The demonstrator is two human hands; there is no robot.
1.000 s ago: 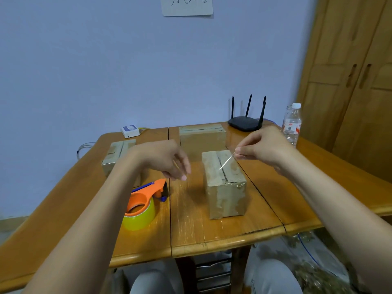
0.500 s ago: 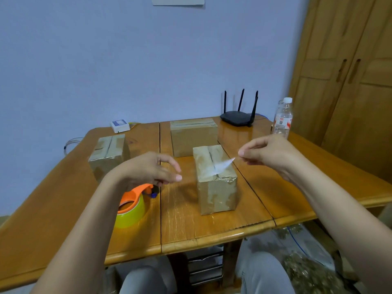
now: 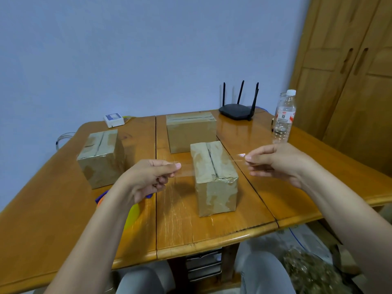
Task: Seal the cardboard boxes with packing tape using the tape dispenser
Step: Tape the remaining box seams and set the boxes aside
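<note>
A wooden table (image 3: 63, 209) is standing against a pale blue wall (image 3: 127, 49), with a wooden wardrobe (image 3: 350, 81) at the right. The left hand (image 3: 146, 179) and the right hand (image 3: 275, 162) are each pinching one end of a clear strip of tape (image 3: 186, 169), stretching it across the nearest box (image 3: 214, 177) between the fingertips. Two more boxes (image 3: 101, 158) (image 3: 191, 132) are sitting beyond the fingers. The tape dispenser (image 3: 131, 215) is lying under the left wrist. A router (image 3: 235, 110) and a bottle (image 3: 284, 117) are standing at the far edge.
</note>
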